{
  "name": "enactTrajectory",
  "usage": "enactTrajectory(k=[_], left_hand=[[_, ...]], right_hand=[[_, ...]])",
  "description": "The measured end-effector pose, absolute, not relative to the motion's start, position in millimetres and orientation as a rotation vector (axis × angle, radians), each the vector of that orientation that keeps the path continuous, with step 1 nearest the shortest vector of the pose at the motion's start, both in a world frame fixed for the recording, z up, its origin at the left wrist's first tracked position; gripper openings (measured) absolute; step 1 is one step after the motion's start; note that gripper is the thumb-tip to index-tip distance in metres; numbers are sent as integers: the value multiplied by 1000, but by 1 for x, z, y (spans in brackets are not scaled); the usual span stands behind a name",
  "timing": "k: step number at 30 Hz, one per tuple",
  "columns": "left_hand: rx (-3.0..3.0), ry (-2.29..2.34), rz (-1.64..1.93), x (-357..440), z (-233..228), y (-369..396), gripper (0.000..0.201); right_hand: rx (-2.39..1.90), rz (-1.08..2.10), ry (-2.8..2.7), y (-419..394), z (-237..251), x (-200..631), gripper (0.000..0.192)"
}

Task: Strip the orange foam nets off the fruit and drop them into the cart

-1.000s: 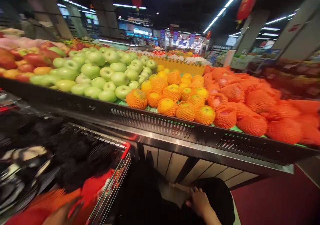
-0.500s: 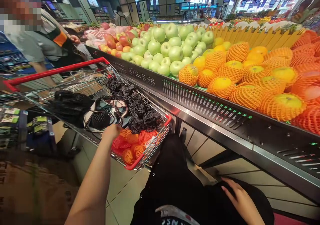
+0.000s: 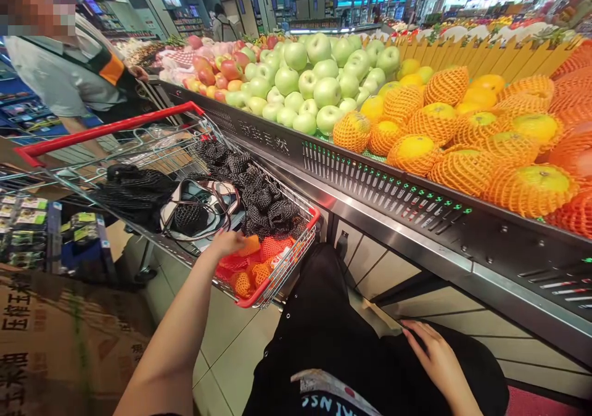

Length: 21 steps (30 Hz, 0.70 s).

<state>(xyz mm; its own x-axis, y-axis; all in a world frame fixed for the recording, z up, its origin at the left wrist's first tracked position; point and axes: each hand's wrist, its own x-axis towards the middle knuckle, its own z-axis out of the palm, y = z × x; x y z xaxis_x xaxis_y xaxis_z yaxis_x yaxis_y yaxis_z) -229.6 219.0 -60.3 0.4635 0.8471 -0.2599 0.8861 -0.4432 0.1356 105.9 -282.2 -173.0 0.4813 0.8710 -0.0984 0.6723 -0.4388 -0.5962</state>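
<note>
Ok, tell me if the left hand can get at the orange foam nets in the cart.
Probably yes: the left hand is already inside the cart, fingers touching the orange foam nets, nothing covering them.

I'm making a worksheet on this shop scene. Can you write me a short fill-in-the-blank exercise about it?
1. The left hand reaches into the shopping ____.
2. It touches foam nets coloured ____.
3. The right hand rests flat on ____ fabric.
4. The apples beside the netted oranges are ____.

Missing words: cart; orange; black; green
</note>
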Motion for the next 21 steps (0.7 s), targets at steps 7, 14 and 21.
enactTrajectory(k=[7, 14, 21], left_hand=[[2426, 1700, 863, -208, -31, 133, 25], [1829, 233, 399, -106, -85, -32, 15], [1675, 424, 466, -68, -110, -75, 13]], right_hand=[[-2094, 647, -1126, -274, -151, 100, 32], [-1523, 943, -684, -237, -115, 49, 38], [-1383, 905, -386, -235, -103, 28, 33]])
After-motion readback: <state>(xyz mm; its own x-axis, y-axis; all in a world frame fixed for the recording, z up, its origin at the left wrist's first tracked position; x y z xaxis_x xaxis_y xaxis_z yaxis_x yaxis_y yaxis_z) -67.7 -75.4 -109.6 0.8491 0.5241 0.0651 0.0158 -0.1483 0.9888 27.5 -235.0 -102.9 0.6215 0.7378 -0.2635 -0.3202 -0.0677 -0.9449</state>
